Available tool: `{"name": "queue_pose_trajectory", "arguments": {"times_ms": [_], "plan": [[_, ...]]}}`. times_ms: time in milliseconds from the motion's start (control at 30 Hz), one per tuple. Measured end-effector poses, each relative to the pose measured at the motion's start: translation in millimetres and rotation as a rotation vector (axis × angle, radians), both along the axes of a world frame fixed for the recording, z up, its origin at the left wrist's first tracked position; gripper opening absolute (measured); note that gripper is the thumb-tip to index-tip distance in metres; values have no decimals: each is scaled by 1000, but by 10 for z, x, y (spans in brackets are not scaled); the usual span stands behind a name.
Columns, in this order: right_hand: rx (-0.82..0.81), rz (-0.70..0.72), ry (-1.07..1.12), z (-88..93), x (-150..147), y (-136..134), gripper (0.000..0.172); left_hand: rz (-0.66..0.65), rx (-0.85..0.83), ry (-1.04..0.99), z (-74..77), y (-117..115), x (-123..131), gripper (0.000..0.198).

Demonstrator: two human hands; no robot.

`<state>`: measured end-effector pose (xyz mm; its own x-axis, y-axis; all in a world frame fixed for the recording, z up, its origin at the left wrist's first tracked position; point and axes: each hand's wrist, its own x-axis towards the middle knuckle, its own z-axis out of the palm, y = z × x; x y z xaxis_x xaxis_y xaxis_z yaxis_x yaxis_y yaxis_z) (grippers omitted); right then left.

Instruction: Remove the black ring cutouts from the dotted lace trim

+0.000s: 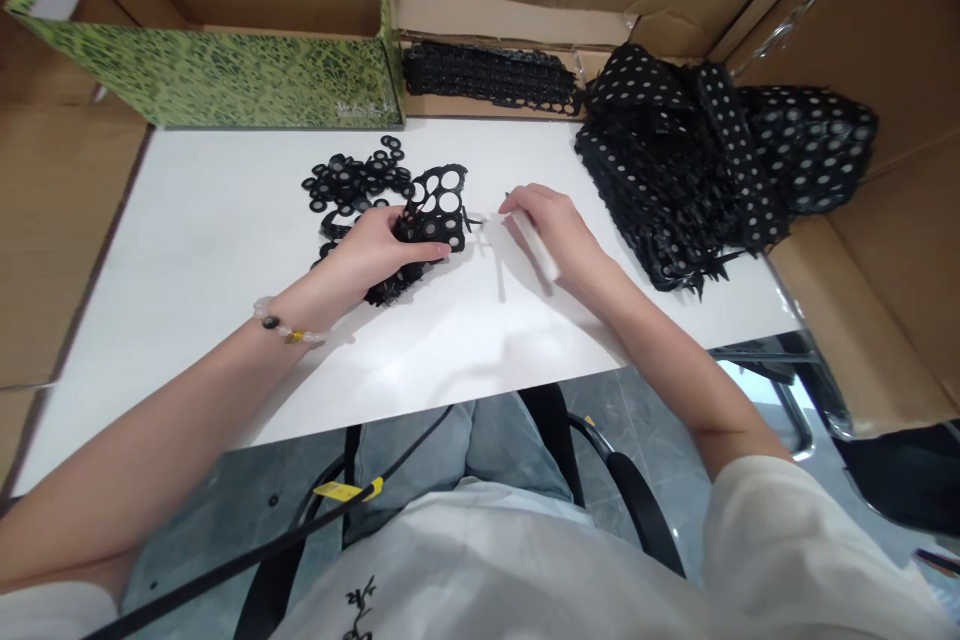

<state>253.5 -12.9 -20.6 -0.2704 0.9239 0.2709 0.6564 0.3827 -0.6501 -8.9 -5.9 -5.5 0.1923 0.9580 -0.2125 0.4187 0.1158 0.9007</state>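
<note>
My left hand (367, 250) is closed on a black perforated rubber sheet (431, 228), its thumb lying across the front. The sheet's upper part has open round holes, while grey-centred discs still fill the lower part. In my right hand (559, 225) is a slim white-handled tool (538, 248), blurred, so its kind and tip are unclear. It is held just right of the sheet, apart from it. Loose black rings (352, 182) lie piled behind my left hand, and some are partly hidden by it.
A green-patterned open box (247, 75) stands at the back left of the white table (187, 220). Punched black strips (491, 75) lie along the back. A heap of dotted black sheets (675, 160) rests at the right, beside cardboard walls (892, 120).
</note>
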Motion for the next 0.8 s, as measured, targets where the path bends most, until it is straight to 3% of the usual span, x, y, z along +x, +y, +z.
{"name": "queue_pose_trajectory", "arguments": {"times_ms": [167,300,400,467,567,633,700,800], "plan": [[57,27,-208,-123,110,140,40,-53,-13,14,15,10,-10,47],[103,67,1,-21,-50,2,28,-116,88,61,4,21,-9,48],[-185,166,308,13,-209,-121,32,-205,165,115,-31,47,-18,50],[-354,160,491,-17,-277,-153,36,-235,249,152,-47,55,-34,50],[-471,61,699,-62,-309,-136,42,-104,627,287,-42,12,-61,47],[-520,0,787,-46,-312,-125,47,-50,904,407,-23,-63,-63,34],[-598,-22,860,9,-319,-138,49,-148,1023,473,-1,-156,-39,22],[-778,48,951,108,-338,-194,46,-349,946,470,32,-274,31,34]]}}
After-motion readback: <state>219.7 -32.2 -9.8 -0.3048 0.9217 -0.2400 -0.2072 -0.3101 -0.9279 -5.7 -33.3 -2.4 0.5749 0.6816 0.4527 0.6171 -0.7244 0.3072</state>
